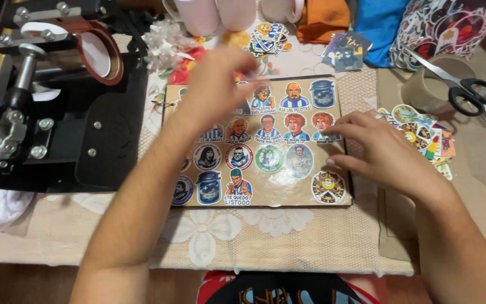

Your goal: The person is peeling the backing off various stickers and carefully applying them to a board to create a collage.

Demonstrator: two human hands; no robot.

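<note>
A brown board (288,194) covered with several round and figure-shaped stickers lies flat on the lace tablecloth in front of me. My left hand (217,84) hovers blurred over the board's upper left part, fingers bent; whether it holds a sticker I cannot tell. My right hand (375,149) rests on the board's right edge with its fingers spread flat, pressing beside a round yellow sticker (328,187).
A black press machine (57,112) stands at the left. Loose stickers (428,138) lie right of the board, with black-handled scissors (457,84) resting on a tape roll (431,90). White mugs (220,14), a sticker pile (268,36) and coloured cloths (324,19) sit at the back.
</note>
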